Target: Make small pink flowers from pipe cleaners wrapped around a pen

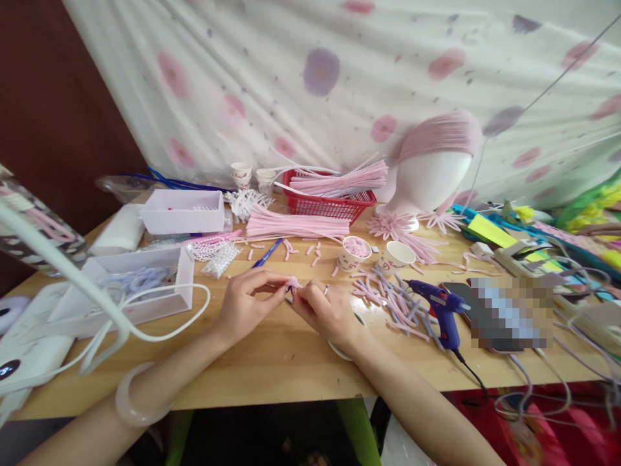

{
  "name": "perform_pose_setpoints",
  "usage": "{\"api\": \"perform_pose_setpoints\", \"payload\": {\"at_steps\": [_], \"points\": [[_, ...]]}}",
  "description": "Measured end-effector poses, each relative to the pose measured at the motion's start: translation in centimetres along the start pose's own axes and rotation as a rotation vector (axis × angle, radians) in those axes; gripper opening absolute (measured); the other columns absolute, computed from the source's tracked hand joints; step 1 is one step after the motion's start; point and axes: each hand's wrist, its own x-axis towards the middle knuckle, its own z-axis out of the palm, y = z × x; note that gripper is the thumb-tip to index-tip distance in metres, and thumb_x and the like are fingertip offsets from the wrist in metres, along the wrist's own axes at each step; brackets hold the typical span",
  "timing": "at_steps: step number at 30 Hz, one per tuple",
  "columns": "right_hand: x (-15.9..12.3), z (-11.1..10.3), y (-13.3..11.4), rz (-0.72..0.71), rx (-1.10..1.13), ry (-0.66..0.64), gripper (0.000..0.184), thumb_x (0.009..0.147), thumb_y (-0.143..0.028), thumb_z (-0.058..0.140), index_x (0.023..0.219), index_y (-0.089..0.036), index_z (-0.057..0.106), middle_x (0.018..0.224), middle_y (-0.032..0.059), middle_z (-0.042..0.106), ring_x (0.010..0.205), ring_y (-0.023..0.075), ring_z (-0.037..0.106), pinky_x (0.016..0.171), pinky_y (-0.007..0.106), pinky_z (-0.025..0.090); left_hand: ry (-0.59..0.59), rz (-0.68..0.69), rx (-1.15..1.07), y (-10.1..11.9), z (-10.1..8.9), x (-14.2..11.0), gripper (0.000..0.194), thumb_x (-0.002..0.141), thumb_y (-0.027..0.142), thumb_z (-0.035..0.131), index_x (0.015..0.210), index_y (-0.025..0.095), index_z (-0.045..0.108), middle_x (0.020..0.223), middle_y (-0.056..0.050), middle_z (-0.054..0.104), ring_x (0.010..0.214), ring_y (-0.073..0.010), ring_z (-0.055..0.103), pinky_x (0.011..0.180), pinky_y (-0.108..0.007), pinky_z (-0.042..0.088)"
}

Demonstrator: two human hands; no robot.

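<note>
Above the near middle of the wooden table [281,369], a small pink-lilac piece [292,283] sits between two bare hands. Left hand [252,294]: thumb and fingers pinched on it from the left. Right hand [323,307]: fingers curled in, tips gripping it from the right. Dark bit just under it, too small to make out.

Weak points, as I judge them. Piece is tiny and mostly covered by fingertips; a loosened pinch or an uneven pull could drop it or bend it out of shape. Once down it could be hard to pick out, as loose pink snippets [315,257] lie on the far side of the hands.

To the right, a loose heap of pink and lilac stems [394,299]; a sideways sweep of the right hand could scatter it. At its far side, a paper cup of pink bits [350,264], which a knock could spill. Blue glue gun [445,310] right of the heap, nozzle towards the stems. Whether hot, cannot tell; if so, contact could scorch stems or skin. Its black cord [468,366] runs to the near edge, beside the right forearm [412,398]; a snag could drag the gun.

Left: white cable [187,285] loops near the left forearm [194,362]; catching it could jerk the grip.
</note>
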Motion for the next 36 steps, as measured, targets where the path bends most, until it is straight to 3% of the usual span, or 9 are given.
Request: {"api": "perform_pose_setpoints", "payload": {"at_steps": [3, 8, 10, 13, 15, 19, 25, 32, 36], "points": [[-0.1, 0.2, -0.2, 0.061, 0.018, 0.005, 0.025, 0.09, -0.016, 0.05, 0.066, -0.021, 0.045, 0.05, -0.003, 0.051, 0.042, 0.0098, 0.044, 0.045, 0.024, 0.023, 0.018, 0.048, 0.062, 0.2, -0.1, 0.1, 0.013, 0.079, 0.016, 0.065, 0.088, 0.019, 0.075, 0.085, -0.005, 0.076, 0.076, -0.0164, 0.071, 0.071, -0.027, 0.06], [0.1, -0.4, -0.4, 0.256, 0.411, -0.21, 0.018, 0.094, -0.024, 0.049, 0.078, -0.018, 0.054, 0.058, -0.0009, 0.057, 0.048, 0.0104, 0.049, 0.048, 0.022, 0.031, -0.096, -0.224, -0.116, -0.6, -0.2, 0.6, 0.007, 0.074, 0.02, 0.066, 0.078, 0.016, 0.07, 0.079, -0.005, 0.075, 0.071, -0.017, 0.072, 0.069, -0.027, 0.061], [0.5, -0.7, -0.2, 0.41, 0.623, -0.234, 0.022, 0.095, -0.031, 0.049, 0.078, -0.019, 0.056, 0.059, -0.0016, 0.054, 0.05, 0.0102, 0.046, 0.049, 0.022, 0.032, -0.137, -0.3, -0.202, -0.7, -0.3, 0.8, 0.007, 0.072, 0.022, 0.067, 0.076, 0.016, 0.067, 0.073, -0.004, 0.074, 0.066, -0.0164, 0.071, 0.066, -0.027, 0.06], [1.4, -0.9, 0.3, 0.756, 0.894, -0.161, 0.034, 0.094, -0.044, 0.047, 0.072, -0.019, 0.05, 0.056, -0.0047, 0.041, 0.048, 0.0094, 0.037, 0.046, 0.022, 0.028, -0.199, -0.355, -0.31, -0.5, -0.5, 1.0, 0.01, 0.068, 0.021, 0.07, 0.074, 0.016, 0.064, 0.07, -0.003, 0.074, 0.064, -0.0157, 0.07, 0.064, -0.026, 0.059], [1.8, -0.8, 0.7, 0.887, 1.083, -0.27, 0.039, 0.093, -0.052, 0.045, 0.07, -0.02, 0.046, 0.052, -0.0078, 0.03, 0.044, 0.0086, 0.027, 0.042, 0.022, 0.022, -0.258, -0.354, -0.358, -0.3, -0.6, 1.0, 0.011, 0.067, 0.02, 0.072, 0.074, 0.017, 0.065, 0.069, -0.003, 0.074, 0.063, -0.0158, 0.07, 0.062, -0.025, 0.058], [2.1, -1.0, 0.6, 0.842, 1.27, -0.533, 0.039, 0.089, -0.052, 0.049, 0.066, -0.02, 0.041, 0.054, -0.0075, 0.031, 0.046, 0.0078, 0.027, 0.043, 0.021, 0.021, -0.331, -0.34, -0.391, -0.4, -0.9, 1.0, 0.01, 0.069, 0.024, 0.073, 0.075, 0.017, 0.067, 0.071, -0.004, 0.074, 0.065, -0.0169, 0.07, 0.063, -0.027, 0.059], [1.9, -1.6, 0.4, 0.73, 1.385, -0.62, 0.031, 0.09, -0.046, 0.05, 0.073, -0.02, 0.044, 0.059, -0.0069, 0.034, 0.049, 0.008, 0.029, 0.043, 0.021, 0.022, -0.316, -0.238, -0.336, -0.6, -0.9, 1.0, 0.006, 0.067, 0.019, 0.072, 0.072, 0.017, 0.07, 0.077, -0.004, 0.072, 0.071, -0.0162, 0.069, 0.067, -0.026, 0.057], [1.9, -1.8, 0.9, 0.612, 1.259, -0.617, 0.037, 0.091, -0.05, 0.048, 0.071, -0.019, 0.047, 0.06, -0.0057, 0.039, 0.051, 0.0085, 0.033, 0.045, 0.022, 0.025, -0.323, -0.33, -0.351, -0.2, -1.0, 1.1, 0.011, 0.064, 0.025, 0.075, 0.067, 0.017, 0.068, 0.068, -0.004, 0.074, 0.062, -0.0171, 0.069, 0.058, -0.026, 0.056], [1.9, -1.8, 0.6, 0.64, 1.282, -0.612, 0.037, 0.09, -0.049, 0.049, 0.069, -0.019, 0.046, 0.058, -0.0062, 0.037, 0.049, 0.0074, 0.031, 0.045, 0.021, 0.025, -0.303, -0.343, -0.357, -0.4, -1.1, 1.1, 0.011, 0.061, 0.024, 0.076, 0.061, 0.017, 0.068, 0.064, -0.003, 0.073, 0.058, -0.016, 0.067, 0.055, -0.024, 0.055]]}}
